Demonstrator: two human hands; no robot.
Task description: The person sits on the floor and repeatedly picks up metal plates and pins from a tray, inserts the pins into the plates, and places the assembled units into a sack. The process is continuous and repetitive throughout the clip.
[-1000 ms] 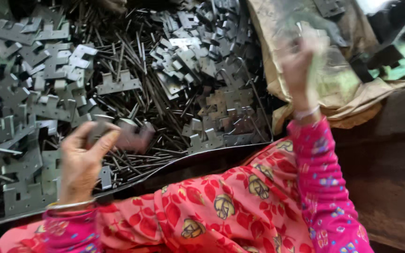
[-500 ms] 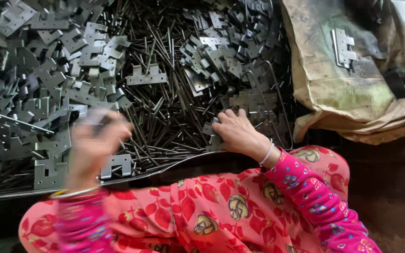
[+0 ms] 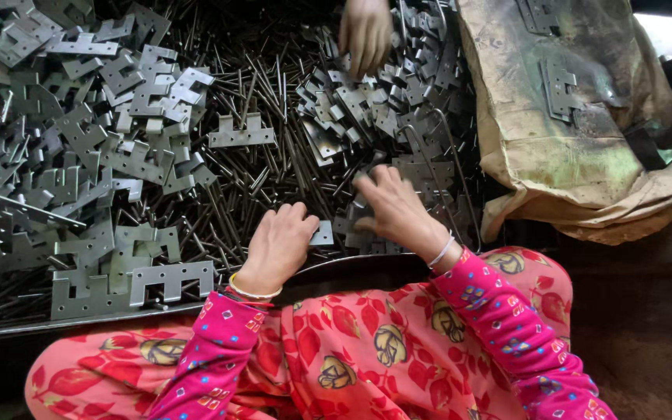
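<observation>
Grey stamped metal under both hands, lower centre of the frame. Left hand [image 3: 278, 245] knuckles-up, fingers curled down onto a small flat hinge leaf [image 3: 323, 233] at the near edge of the heap; grip partly closed, leaf pinched or only pressed, cannot tell, since fingertips are hidden beneath the knuckles. Right hand [image 3: 394, 208] just beside it, fingers spread and lowered into the hinge leaves [image 3: 367, 101] and pins [image 3: 235, 194]; grip loose, nothing clearly lifted, palm side out of view. Both wrists bangled, both sleeves pink with a printed pattern.

Hands kept close together at the near rim of the tray [image 3: 79, 320], probably because that edge sits nearest the lap and gives the shortest reach. Notched leaves piled thick at left and upper centre, thin dark pins in a band between, loose and crossed every way.

Another person's hand [image 3: 365, 31] at top centre, fingers down among the leaves, wrist cut off by the frame edge. Stained tan sack [image 3: 585, 148] at right, two more leaves lying on it. Far right dark and hard to read. Tray's far side out of frame.
</observation>
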